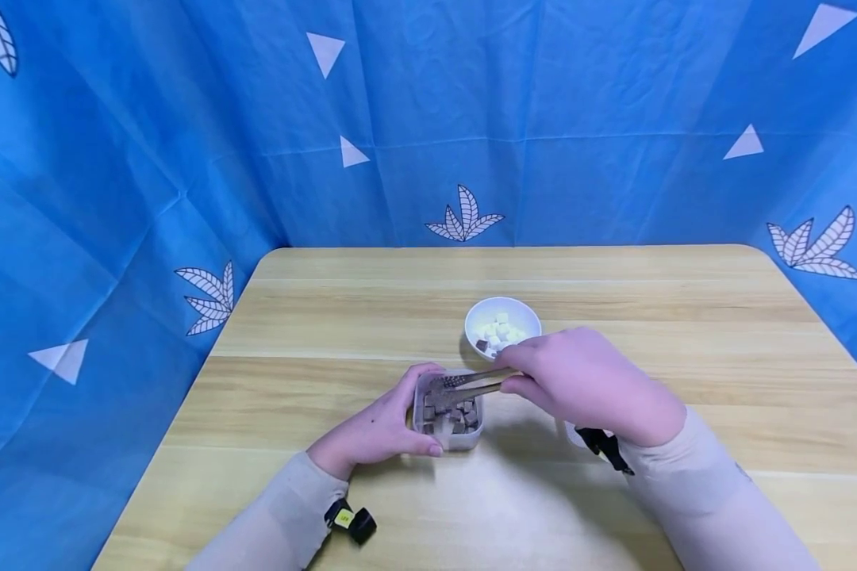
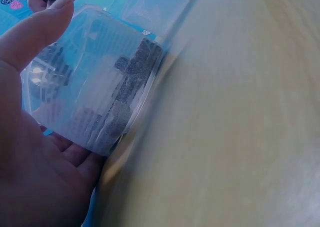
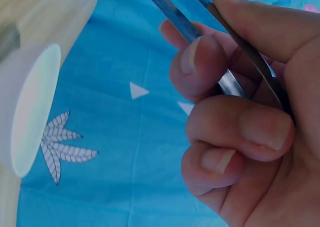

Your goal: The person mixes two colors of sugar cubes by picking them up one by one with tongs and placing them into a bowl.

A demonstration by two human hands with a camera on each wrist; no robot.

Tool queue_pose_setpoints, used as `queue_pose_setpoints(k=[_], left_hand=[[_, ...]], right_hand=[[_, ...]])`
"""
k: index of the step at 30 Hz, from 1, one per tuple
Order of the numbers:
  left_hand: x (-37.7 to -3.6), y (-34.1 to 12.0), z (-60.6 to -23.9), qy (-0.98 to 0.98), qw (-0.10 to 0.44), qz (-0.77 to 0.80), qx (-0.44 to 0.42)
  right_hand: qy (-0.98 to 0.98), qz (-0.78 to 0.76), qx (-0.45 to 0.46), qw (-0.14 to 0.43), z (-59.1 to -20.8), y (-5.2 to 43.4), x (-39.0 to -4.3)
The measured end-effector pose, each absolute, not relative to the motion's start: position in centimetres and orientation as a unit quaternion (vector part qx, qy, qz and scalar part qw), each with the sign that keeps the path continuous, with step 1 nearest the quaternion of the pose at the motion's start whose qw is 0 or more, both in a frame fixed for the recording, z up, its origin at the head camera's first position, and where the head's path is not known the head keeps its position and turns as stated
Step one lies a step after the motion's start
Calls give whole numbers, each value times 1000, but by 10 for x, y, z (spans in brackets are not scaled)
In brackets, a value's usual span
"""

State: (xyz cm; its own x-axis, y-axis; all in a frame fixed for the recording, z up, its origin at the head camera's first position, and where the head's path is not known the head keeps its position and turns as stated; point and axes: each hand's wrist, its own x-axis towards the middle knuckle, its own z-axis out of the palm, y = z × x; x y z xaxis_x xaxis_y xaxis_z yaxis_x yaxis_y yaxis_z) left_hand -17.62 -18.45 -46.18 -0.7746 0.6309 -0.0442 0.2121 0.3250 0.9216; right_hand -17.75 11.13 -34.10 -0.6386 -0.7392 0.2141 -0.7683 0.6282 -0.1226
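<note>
My left hand [image 1: 382, 424] holds a clear plastic container [image 1: 463, 444] from the left, thumb on its near side and fingers around the far side. Dark brown cubes [image 1: 464, 416] lie inside it, and they show through the clear wall in the left wrist view. In my right hand [image 1: 578, 385] is a pair of metal tongs [image 3: 172, 14], gripped between thumb and curled fingers. The tong tips reach down into the container among the cubes. Just behind the right hand stands a white bowl [image 1: 475, 316] with white cubes [image 1: 501, 327] and a brown cube [image 1: 482, 346] in it.
A white dish [image 1: 575, 435] shows partly from under the right wrist. The wooden table [image 1: 328, 317] ends at a blue patterned curtain [image 1: 414, 103] at the back and left. Each sleeve carries a black wrist strap [image 1: 603, 449].
</note>
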Motion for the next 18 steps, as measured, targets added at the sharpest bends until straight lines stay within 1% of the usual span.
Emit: queue_pose_setpoints(k=[10,18], left_hand=[[-175,-183,-459,806,193,498,254],[-175,-182,-460,804,189,500,260]], right_hand=[[-916,126,363,112,-329,142,-193],[-938,123,309,100,-330,162,-207]])
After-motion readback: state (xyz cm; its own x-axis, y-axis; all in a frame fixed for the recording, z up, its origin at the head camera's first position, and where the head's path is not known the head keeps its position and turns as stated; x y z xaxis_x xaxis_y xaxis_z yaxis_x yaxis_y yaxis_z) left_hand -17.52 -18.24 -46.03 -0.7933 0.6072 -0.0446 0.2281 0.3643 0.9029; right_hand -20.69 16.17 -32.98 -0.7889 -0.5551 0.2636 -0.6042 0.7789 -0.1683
